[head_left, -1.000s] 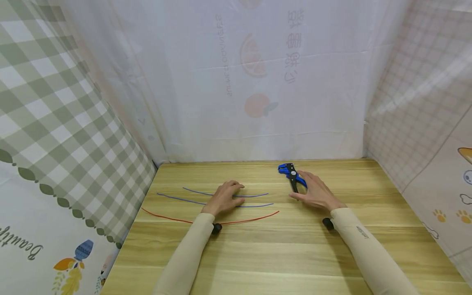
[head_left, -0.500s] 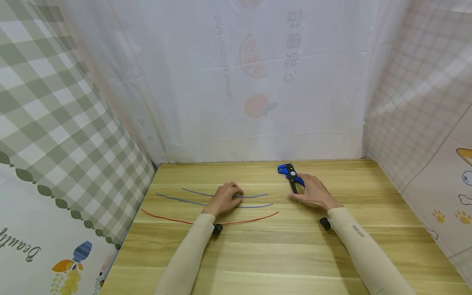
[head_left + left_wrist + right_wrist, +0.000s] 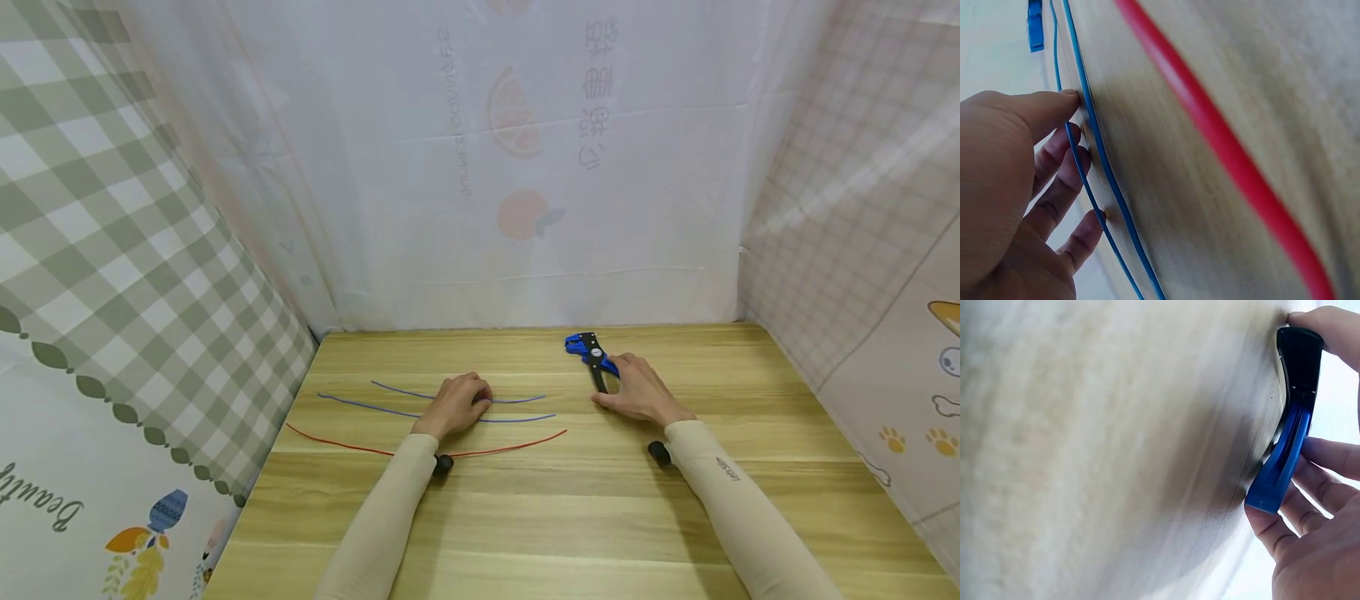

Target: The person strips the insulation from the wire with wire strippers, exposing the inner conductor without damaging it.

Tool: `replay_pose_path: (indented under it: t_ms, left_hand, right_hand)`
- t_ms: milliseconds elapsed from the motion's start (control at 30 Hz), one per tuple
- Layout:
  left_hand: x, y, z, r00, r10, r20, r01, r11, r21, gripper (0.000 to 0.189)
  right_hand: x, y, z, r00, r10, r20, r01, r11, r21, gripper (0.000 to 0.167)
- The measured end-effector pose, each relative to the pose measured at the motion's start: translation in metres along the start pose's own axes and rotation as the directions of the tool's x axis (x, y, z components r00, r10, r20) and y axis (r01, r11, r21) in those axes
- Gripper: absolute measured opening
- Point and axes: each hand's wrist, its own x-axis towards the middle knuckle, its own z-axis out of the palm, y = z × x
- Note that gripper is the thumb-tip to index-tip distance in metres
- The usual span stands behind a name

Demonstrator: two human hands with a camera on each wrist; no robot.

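Note:
My left hand [image 3: 452,406] is at the middle of the far blue wire [image 3: 517,401]. In the left wrist view, its thumb and fingers close around that thin wire [image 3: 1085,181], low against the wooden table. A second blue wire [image 3: 517,421] runs just nearer to me, passing under the hand. Nearest lies a red wire [image 3: 495,452], partly hidden beneath the left wrist. My right hand [image 3: 643,393] grips a blue and black wire stripper [image 3: 596,352] lying on the table. The right wrist view shows the thumb at the black handle [image 3: 1300,356] and fingers along the blue handle [image 3: 1279,465].
The wooden table [image 3: 540,517] ends at a white printed curtain [image 3: 637,258] behind. A green checked cloth [image 3: 150,217] hangs on the left, and a patterned sheet [image 3: 847,275] on the right. A black wrist camera [image 3: 660,453] sits under the right wrist.
The left thumb and fingers have drawn together over the far blue wire. My right thumb has moved in against the stripper's black handle. The wires and the stripper lie where they were.

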Motion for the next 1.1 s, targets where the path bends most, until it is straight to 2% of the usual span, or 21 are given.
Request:
replay_pose_path:
  t_ms: [367,567,700,833,933,1067,1100]
  left_hand:
    - [-0.001,0.002,-0.004,1.0,0.018,0.007,-0.017,1.0,-0.023,0.006]
    - [-0.002,0.002,-0.006,0.999,0.047,-0.021,-0.049,0.996,-0.077,0.008]
    - [-0.004,0.007,-0.012,0.997,0.065,-0.027,-0.068,0.99,-0.12,0.009]
    - [-0.005,0.003,-0.009,0.997,0.063,-0.051,-0.07,0.984,-0.162,0.007]
    - [-0.009,0.016,-0.02,0.998,0.033,-0.045,-0.041,0.984,-0.174,0.008]
    - [-0.017,0.042,-0.044,1.0,-0.006,-0.023,0.002,0.987,-0.164,0.012]
    - [-0.018,0.044,-0.045,0.999,-0.006,-0.034,0.0,0.986,-0.166,0.012]
  right_hand:
    - [0.002,0.002,0.001,1.0,0.026,-0.009,-0.025,0.999,0.043,0.081]
    - [0.002,0.004,0.001,0.999,0.042,-0.018,-0.041,0.998,0.051,0.081]
    - [0.002,0.005,0.001,0.999,0.046,-0.027,-0.045,0.998,0.05,0.08]
    - [0.0,0.007,0.0,0.999,0.042,-0.023,-0.041,0.998,0.044,0.081]
    - [-0.001,0.007,-0.001,0.999,0.04,-0.023,-0.039,0.998,0.042,0.082]
    - [0.0,0.008,0.001,0.999,0.043,-0.026,-0.042,0.998,0.046,0.084]
    - [0.0,0.009,0.001,0.999,0.044,-0.025,-0.042,0.998,0.048,0.084]
